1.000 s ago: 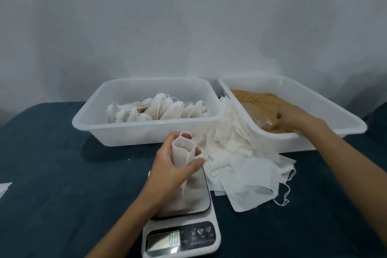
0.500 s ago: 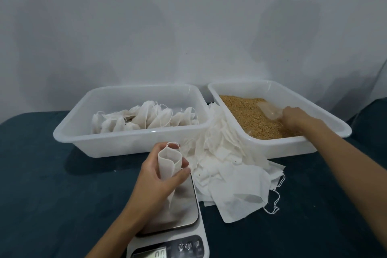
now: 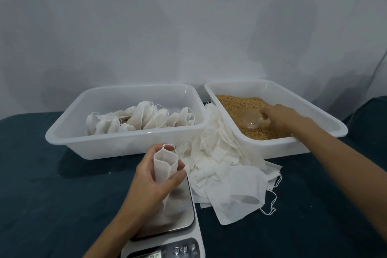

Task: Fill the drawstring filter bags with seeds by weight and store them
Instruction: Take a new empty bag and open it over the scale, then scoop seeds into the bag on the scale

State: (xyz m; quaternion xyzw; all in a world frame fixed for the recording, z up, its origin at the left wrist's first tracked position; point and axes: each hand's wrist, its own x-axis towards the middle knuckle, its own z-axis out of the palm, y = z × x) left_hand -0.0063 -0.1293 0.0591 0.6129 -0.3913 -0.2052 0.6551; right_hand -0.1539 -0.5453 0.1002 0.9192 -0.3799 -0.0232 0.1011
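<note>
Since a second ago the right hand (image 3: 280,116) has moved from the near edge of the seed tray (image 3: 326,125) to farther in, fingers curled round a clear scoop (image 3: 252,119) lying in the seeds (image 3: 238,104). The left hand (image 3: 155,178) is unchanged, gripping an open filter bag (image 3: 164,166) upright over the plate of the scale (image 3: 178,213). Empty bags (image 3: 226,172) lie heaped on the dark counter (image 3: 52,195) right of the scale, between the trays. Filled bags (image 3: 142,117) sit in the left tray (image 3: 117,144).
</note>
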